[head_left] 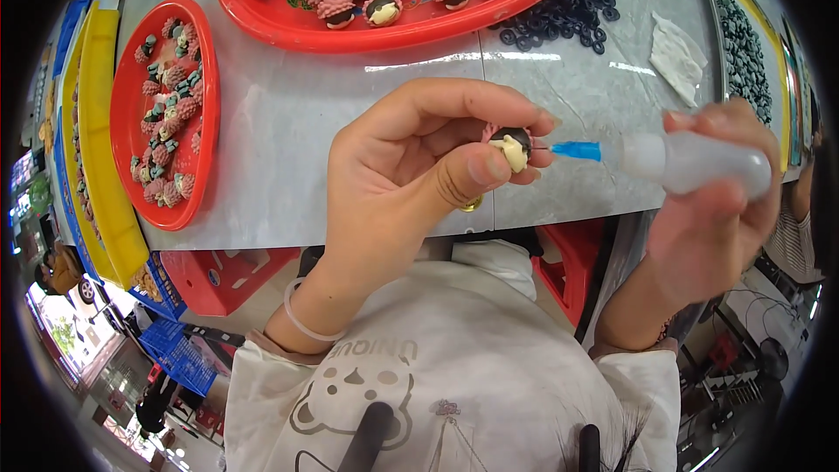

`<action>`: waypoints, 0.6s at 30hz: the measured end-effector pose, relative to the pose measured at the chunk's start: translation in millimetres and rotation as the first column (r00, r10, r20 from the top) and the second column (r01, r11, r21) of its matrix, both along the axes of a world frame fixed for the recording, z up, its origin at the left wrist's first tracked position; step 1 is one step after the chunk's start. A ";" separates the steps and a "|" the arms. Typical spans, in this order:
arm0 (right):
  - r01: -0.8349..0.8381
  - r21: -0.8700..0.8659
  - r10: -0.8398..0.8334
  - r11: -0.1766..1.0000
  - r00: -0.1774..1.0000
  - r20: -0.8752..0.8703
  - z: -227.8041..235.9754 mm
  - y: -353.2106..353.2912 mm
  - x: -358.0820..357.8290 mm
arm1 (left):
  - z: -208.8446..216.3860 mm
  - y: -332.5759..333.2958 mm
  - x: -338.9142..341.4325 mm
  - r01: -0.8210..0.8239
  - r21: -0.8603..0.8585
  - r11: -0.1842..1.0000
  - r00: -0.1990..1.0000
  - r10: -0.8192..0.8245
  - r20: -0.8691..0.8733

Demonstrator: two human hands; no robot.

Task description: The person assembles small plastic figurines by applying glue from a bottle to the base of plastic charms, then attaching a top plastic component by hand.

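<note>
My left hand (384,162) pinches a small moulded piece (514,149) between thumb and fingers. The piece has bumpy pink, a dark band and a cream part that faces up. My right hand (712,227), slightly blurred, is wrapped round a translucent white squeeze bottle (708,164) held on its side. From the bottle's mouth a blue needle tip (577,150) points left, its thin metal needle reaching the right edge of the piece. Whether the needle touches the piece or goes into it, I cannot tell.
A large red tray (350,38) at the far side carries several similar pink pieces. Smaller pieces lie in a red oval tray (208,122) on the left, beside a yellow tray (114,210). Dark rings (559,22) and a crumpled tissue (677,57) lie at far right on the grey table (280,157).
</note>
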State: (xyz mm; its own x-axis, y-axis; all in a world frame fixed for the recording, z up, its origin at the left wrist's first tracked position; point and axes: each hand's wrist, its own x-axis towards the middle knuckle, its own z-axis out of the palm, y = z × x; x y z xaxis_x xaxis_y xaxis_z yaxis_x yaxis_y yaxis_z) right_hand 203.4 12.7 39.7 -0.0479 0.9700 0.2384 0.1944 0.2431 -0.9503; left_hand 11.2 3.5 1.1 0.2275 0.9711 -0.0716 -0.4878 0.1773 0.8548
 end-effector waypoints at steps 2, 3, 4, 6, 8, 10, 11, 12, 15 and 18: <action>-0.009 0.176 -0.021 0.984 0.985 0.170 6.4 -7.6 3.3 | -0.9 -0.3 0.9 -0.002 0.020 1.000 1.000 0.002 -0.009; -0.220 0.345 0.083 0.912 0.925 0.370 12.0 -2.0 10.1 | -1.5 -0.3 1.4 -0.005 0.041 0.999 1.000 0.006 -0.017; -0.218 0.344 0.081 0.913 0.925 0.371 14.7 -1.6 10.1 | -1.9 -0.6 1.6 -0.003 0.041 0.999 1.000 0.004 -0.016; -0.262 0.297 0.138 0.918 0.915 0.379 19.7 -2.3 8.8 | -1.9 -0.3 2.2 -0.013 0.027 1.000 1.000 0.013 -0.021; -0.308 0.250 0.199 0.918 0.903 0.381 23.2 -4.0 6.8 | -2.4 -0.6 2.2 -0.022 0.048 0.999 0.999 0.023 -0.026; -0.332 0.227 0.231 0.915 0.897 0.378 22.6 -4.9 6.2 | -0.9 -0.8 2.0 -0.036 0.070 0.997 0.999 0.038 -0.033; -0.314 0.281 0.190 0.907 0.900 0.393 17.9 -6.2 5.8 | -1.2 -0.2 2.3 -0.045 0.075 0.996 0.998 0.048 -0.036; -0.297 0.333 0.148 0.895 0.902 0.406 13.3 -7.6 5.4 | -1.6 0.3 2.3 -0.055 0.080 0.995 0.998 0.058 -0.039; -0.130 0.307 0.061 0.943 0.972 0.226 2.8 -10.7 6.3 | -2.2 0.7 2.2 -0.063 0.082 0.995 0.997 0.067 -0.042; 0.105 0.212 -0.098 0.972 0.994 -0.040 -5.8 -12.4 12.3 | 1.1 0.1 1.6 -0.062 0.046 0.997 0.997 0.064 -0.035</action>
